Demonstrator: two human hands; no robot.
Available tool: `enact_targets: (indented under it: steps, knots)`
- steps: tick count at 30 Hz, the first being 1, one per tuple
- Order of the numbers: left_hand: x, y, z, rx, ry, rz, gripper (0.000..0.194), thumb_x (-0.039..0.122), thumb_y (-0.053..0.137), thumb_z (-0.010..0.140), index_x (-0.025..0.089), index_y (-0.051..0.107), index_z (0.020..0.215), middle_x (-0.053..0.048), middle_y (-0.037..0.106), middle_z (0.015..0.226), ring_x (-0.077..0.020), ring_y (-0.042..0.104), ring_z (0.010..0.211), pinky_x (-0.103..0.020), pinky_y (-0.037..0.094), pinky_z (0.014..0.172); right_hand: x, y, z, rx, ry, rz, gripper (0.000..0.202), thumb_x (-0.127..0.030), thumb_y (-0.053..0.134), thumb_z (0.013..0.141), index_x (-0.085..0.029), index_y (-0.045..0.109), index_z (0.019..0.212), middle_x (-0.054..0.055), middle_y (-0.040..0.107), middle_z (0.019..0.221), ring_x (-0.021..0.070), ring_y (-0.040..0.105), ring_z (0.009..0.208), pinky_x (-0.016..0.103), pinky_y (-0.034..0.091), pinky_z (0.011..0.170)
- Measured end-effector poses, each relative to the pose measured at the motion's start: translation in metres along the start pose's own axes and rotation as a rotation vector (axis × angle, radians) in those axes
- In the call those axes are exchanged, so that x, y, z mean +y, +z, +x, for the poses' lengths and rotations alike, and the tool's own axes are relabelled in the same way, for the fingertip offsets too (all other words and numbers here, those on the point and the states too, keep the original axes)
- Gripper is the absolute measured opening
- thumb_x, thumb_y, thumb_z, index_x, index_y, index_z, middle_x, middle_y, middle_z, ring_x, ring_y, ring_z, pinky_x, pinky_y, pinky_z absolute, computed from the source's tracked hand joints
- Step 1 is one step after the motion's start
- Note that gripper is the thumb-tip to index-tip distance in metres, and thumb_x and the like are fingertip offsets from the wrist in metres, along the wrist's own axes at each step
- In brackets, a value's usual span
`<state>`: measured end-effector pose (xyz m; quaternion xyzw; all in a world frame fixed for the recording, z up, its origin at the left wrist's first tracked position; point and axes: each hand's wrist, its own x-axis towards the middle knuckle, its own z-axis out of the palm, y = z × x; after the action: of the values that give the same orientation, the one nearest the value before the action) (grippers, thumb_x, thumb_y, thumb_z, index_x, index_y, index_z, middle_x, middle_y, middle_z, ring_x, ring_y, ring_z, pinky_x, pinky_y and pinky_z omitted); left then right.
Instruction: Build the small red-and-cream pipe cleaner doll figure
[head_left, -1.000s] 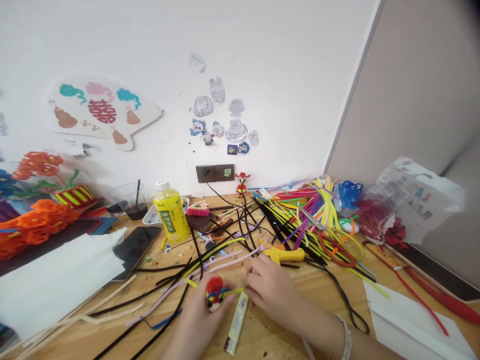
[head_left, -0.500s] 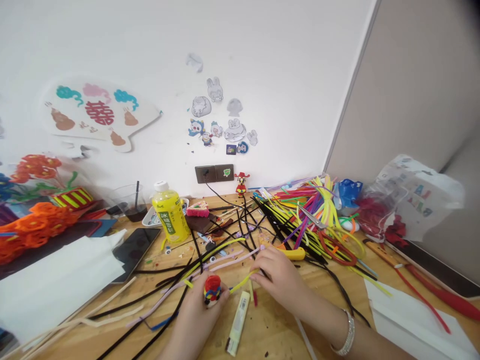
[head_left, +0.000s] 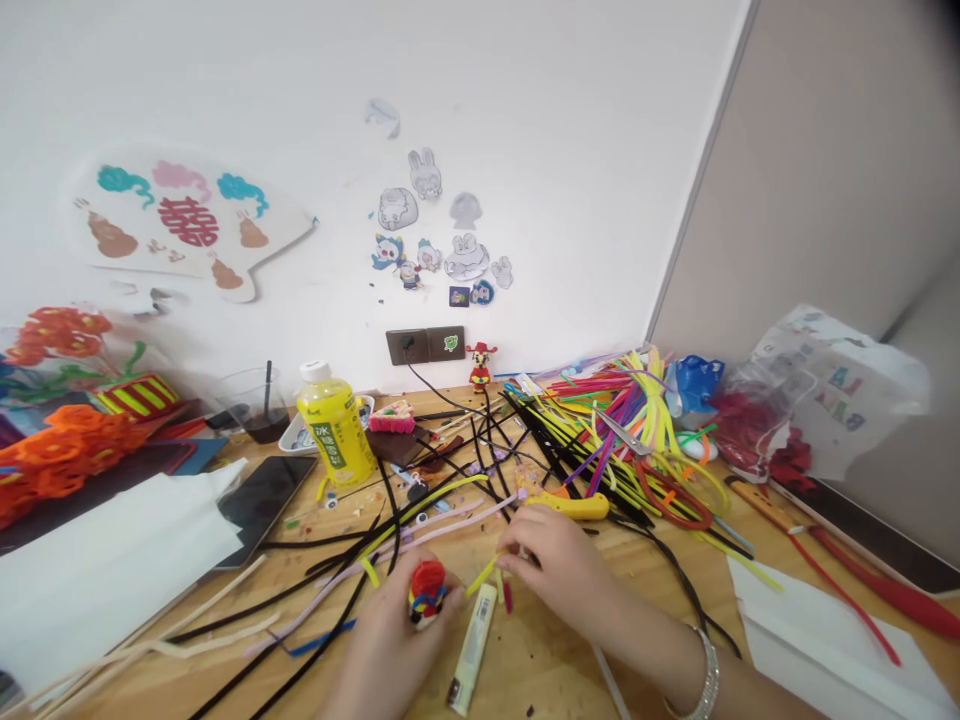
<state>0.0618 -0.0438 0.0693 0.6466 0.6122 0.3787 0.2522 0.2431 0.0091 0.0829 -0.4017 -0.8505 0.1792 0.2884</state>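
My left hand [head_left: 390, 630] is closed around a small figurine [head_left: 427, 592] with a red top and blue, yellow and white parts. A short yellow pipe cleaner [head_left: 482, 576] slants up from beside that hand to the fingertips of my right hand [head_left: 562, 562], which pinch its end. Whether its lower end joins the figurine is hidden by my left fingers. Between the hands lies a pale tube [head_left: 472, 650] with a dark end. A yellow-handled glue gun [head_left: 577, 505] rests just beyond my right hand.
Black pipe cleaners [head_left: 330, 575] cross the wooden table. A yellow drink bottle [head_left: 335, 430] stands at the back left, near a phone [head_left: 270, 500]. Colourful pipe cleaners [head_left: 622, 440] with scissors [head_left: 626, 435] are heaped at the back right. A similar red-hatted figurine [head_left: 481, 370] stands by the wall.
My right hand has shifted slightly down and left, nearer the left hand. The yellow pipe cleaner now slopes more steeply between them. The whole view has shifted a little.
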Motion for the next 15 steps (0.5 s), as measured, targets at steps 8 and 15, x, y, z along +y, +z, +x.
enact_targets:
  steps: [8, 15]
  knots:
    - [0.005, 0.008, 0.002, -0.007, -0.155, -0.101, 0.020, 0.037, 0.059, 0.062, 0.020, 0.048, 0.063, 0.002, 0.053, 0.057, -0.0158, 0.050, 0.056, -0.026, 0.041, 0.055, -0.002, 0.012, -0.002, 0.050, -0.026, 0.119, 0.013, -0.011, 0.053, 0.079, -0.018, 0.064, 0.082, 0.002, 0.063, 0.080, 0.0139, 0.055, 0.079, 0.024, 0.041, 0.071]
    - [0.005, 0.008, 0.002, -0.059, -0.205, -0.119, 0.022, 0.039, 0.059, 0.060, 0.019, 0.048, 0.063, 0.001, 0.055, 0.059, -0.0175, 0.051, 0.058, -0.029, 0.042, 0.059, 0.000, 0.013, -0.003, 0.062, -0.050, 0.052, 0.012, -0.009, 0.053, 0.077, -0.017, 0.061, 0.071, 0.001, 0.059, 0.071, 0.0140, 0.052, 0.072, 0.025, 0.038, 0.065]
